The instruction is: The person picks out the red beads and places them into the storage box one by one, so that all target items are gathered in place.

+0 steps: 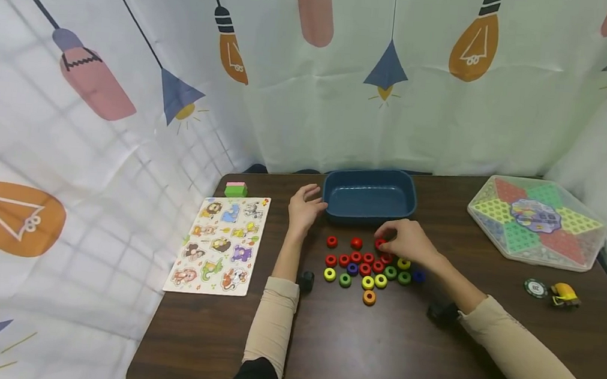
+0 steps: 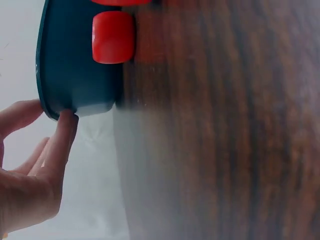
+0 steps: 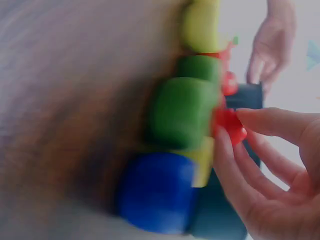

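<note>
My left hand point(image 1: 304, 209) is beside the left end of a dark blue tray point(image 1: 368, 218), fingers spread and gently bent. In the left wrist view its fingertips are right at the tray's rim point(image 2: 40, 70). Over the bead group, my right hand point(image 1: 407, 239) pinches a red ring-shaped bead point(image 3: 230, 125) between thumb and fingers, just in front of the tray. Several more beads lie on the table below it: red point(image 1: 343, 260), yellow point(image 1: 330, 274), green point(image 1: 345, 280), dark blue point(image 1: 352, 269) and one orange point(image 1: 369, 297). A blue bead point(image 1: 418, 276) sits under the right wrist.
A white animal puzzle board point(image 1: 217, 245) lies to the left, with a green and pink block point(image 1: 235, 189) behind it. At the right are a hexagonal game box point(image 1: 539, 222), a round chip point(image 1: 536, 287) and a yellow toy vehicle point(image 1: 565, 295). A printed curtain point(image 1: 341, 126) hangs behind the table.
</note>
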Available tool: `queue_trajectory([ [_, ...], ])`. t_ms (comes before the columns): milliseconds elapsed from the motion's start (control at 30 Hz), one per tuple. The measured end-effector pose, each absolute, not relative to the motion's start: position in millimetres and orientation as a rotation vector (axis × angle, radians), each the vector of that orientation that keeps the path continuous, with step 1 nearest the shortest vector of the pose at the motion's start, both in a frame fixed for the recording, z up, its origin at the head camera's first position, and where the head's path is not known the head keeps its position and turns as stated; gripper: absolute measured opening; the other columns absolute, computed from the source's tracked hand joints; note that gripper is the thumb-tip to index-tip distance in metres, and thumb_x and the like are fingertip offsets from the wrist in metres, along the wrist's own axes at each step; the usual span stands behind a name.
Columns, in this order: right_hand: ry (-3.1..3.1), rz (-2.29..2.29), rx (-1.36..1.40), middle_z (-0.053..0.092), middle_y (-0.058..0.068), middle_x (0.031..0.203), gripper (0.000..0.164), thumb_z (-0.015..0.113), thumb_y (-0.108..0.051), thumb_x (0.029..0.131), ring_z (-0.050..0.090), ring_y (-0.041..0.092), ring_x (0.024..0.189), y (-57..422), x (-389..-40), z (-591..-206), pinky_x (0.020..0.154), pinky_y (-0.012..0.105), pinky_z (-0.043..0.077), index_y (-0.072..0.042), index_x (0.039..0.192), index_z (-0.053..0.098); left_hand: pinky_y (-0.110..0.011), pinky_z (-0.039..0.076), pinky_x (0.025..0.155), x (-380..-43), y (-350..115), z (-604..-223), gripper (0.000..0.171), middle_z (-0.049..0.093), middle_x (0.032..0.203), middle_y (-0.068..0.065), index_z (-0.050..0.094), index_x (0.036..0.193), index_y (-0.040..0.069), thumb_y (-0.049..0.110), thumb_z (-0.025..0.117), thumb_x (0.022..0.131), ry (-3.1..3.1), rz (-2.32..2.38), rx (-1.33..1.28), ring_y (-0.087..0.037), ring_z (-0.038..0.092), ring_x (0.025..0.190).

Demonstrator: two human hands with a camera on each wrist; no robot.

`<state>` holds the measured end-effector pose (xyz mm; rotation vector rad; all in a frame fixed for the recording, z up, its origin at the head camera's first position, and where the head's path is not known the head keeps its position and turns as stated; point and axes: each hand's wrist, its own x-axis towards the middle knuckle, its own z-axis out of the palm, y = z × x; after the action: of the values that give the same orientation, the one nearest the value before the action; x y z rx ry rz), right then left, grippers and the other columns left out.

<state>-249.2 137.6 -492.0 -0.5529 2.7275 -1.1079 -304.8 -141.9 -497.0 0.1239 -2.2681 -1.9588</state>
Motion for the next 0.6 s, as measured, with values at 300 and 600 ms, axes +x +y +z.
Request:
queue_trajectory([
  [300,2.408,-1.411,-0.431,0.071,0.005,0.112,0.025,0.078,-0.018,0.084,0.072,0.024,0.092,146.3,-259.1,-463.2,0.081,0.041,0.058,-0.016,0.109,0.074,-0.039,0.057,0.084,-298.9,-142.4,-491.4,0.067,0.059,0.136,-0.009,0.053,0.136,0.016,-0.01,0.071,0.077,-2.362,-1.83,0.12,-0.027,0.062,0.117],
  [600,2.186,-1.626,-0.32,0.066,0.018,0.119,0.036,0.074,-0.007,0.086,0.07,0.03,0.096,136.2,-297.6,-440.6,0.088,0.054,0.053,0.0,0.12,0.066,-0.039,0.058,0.081,-300.8,-149.4,-489.0,0.072,0.055,0.139,-0.012,0.05,0.139,0.015,-0.014,0.07,0.076,-2.316,-1.863,0.079,-0.029,0.062,0.117],
])
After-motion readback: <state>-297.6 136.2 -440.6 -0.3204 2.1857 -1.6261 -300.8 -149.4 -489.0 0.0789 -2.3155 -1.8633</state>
